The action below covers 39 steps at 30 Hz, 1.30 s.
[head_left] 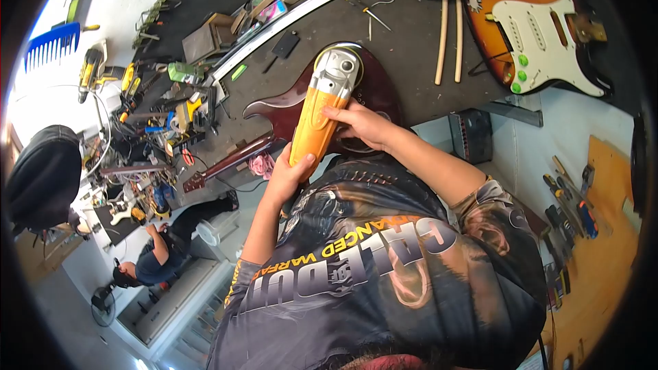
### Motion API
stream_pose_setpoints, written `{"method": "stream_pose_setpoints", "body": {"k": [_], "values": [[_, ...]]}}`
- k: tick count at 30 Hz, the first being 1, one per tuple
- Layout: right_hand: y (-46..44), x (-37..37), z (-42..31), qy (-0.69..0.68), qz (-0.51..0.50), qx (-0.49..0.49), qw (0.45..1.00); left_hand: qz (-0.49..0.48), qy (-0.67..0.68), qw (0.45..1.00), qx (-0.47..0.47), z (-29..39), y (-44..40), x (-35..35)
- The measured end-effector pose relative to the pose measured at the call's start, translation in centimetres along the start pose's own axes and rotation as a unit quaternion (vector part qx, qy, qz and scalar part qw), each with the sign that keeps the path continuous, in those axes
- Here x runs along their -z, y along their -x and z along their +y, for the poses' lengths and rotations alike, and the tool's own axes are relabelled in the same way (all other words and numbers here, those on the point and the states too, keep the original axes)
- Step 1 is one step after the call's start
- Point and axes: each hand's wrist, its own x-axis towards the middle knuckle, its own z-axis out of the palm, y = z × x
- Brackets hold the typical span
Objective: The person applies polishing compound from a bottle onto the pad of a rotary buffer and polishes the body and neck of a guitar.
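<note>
A yellow power tool (317,122) with a silver metal head lies over the body of a dark red guitar (380,85). My left hand (291,173) is wrapped round the tool's lower end. Higher up, my right hand (360,125) grips its side, with the thumb lying on the yellow casing. The tool's head, with a round disc edge behind it, is over the upper part of the guitar body. The guitar's neck (236,157) runs down to the left. My fingers under the tool are hidden.
A sunburst guitar body (490,14) lies at the upper right, beside two wooden sticks (442,41). A screwdriver (370,12), a long white strip (288,24) and cluttered tools (181,113) are on the dark bench. Another person (154,257) is at the lower left.
</note>
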Motion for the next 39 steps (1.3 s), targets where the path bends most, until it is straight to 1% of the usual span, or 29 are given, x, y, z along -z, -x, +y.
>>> {"method": "stream_pose_setpoints", "body": {"k": [1, 3, 4, 7, 8, 13, 14, 17, 18, 19, 21, 22, 25, 29, 30, 32, 33, 35, 36, 37, 38, 39], "values": [[0.6, 0.0, 0.5, -0.014, -0.006, 0.000, 1.000, -0.009, -0.013, 1.000, -0.020, -0.4, -0.1, 0.3], [2.4, 0.2, 1.7, -0.042, -0.017, 0.000, 0.999, -0.045, -0.053, 0.997, -0.021, -1.1, -0.3, 1.3], [3.8, 0.0, 1.3, -0.052, -0.012, -0.052, 0.997, -0.059, -0.066, 0.996, -0.016, -1.1, -0.1, 1.5], [6.3, -0.8, 1.8, -0.119, -0.020, -0.055, 0.991, -0.111, -0.095, 0.989, -0.010, -0.5, -0.3, 2.1], [6.7, -1.2, 2.6, -0.133, 0.008, -0.043, 0.990, -0.126, -0.117, 0.985, -0.015, -0.2, -0.7, 2.4], [8.3, -2.6, 5.6, -0.169, 0.043, 0.010, 0.985, -0.211, -0.181, 0.960, -0.019, 0.9, -2.2, 3.7], [8.3, -2.9, 5.8, -0.168, 0.051, 0.015, 0.984, -0.212, -0.196, 0.957, -0.040, 0.6, -2.4, 4.0], [6.6, -3.4, 6.2, -0.144, 0.068, 0.033, 0.987, -0.192, -0.175, 0.965, -0.024, 0.6, -2.3, 4.9], [5.4, -3.4, 6.2, -0.131, 0.076, 0.050, 0.987, -0.174, -0.157, 0.971, -0.046, 0.0, -2.5, 5.1], [4.3, -3.5, 5.8, -0.104, 0.070, 0.073, 0.989, -0.162, -0.151, 0.974, -0.037, 0.1, -2.5, 5.3], [3.4, -4.4, 4.0, -0.081, 0.102, 0.091, 0.987, -0.138, -0.139, 0.980, -0.021, 0.5, -2.8, 5.6], [2.9, -4.4, 3.4, -0.066, 0.095, 0.090, 0.989, -0.137, -0.122, 0.983, -0.028, 0.5, -3.1, 5.6], [3.1, -5.0, 3.1, -0.065, 0.110, 0.096, 0.987, -0.137, -0.133, 0.981, -0.010, 0.9, -3.4, 5.9], [4.3, -5.0, 6.6, -0.100, 0.129, 0.116, 0.980, -0.184, -0.168, 0.968, -0.039, 0.2, -3.5, 5.9], [5.1, -5.4, 7.2, -0.122, 0.150, 0.118, 0.974, -0.195, -0.180, 0.963, -0.040, 0.1, -3.5, 5.8], [6.6, -5.5, 8.2, -0.144, 0.131, 0.123, 0.973, -0.218, -0.199, 0.955, -0.027, 1.0, -3.0, 5.4], [7.1, -5.6, 8.3, -0.154, 0.121, 0.125, 0.973, -0.222, -0.223, 0.948, -0.040, 1.3, -3.0, 5.4], [7.0, -6.2, 7.8, -0.188, 0.151, 0.114, 0.964, -0.231, -0.272, 0.932, -0.067, 1.8, -3.0, 5.4], [6.3, -6.4, 7.4, -0.200, 0.160, 0.114, 0.960, -0.218, -0.276, 0.934, -0.065, 1.9, -2.8, 5.3], [5.5, -6.5, 7.2, -0.213, 0.169, 0.114, 0.956, -0.204, -0.238, 0.948, -0.053, 1.7, -2.9, 5.3], [3.6, -6.1, 7.5, -0.208, 0.158, 0.143, 0.955, -0.189, -0.200, 0.961, -0.040, 1.1, -3.0, 5.5], [2.0, -5.5, 7.6, -0.188, 0.151, 0.146, 0.959, -0.174, -0.161, 0.971, -0.027, 0.5, -3.2, 5.6]]}}
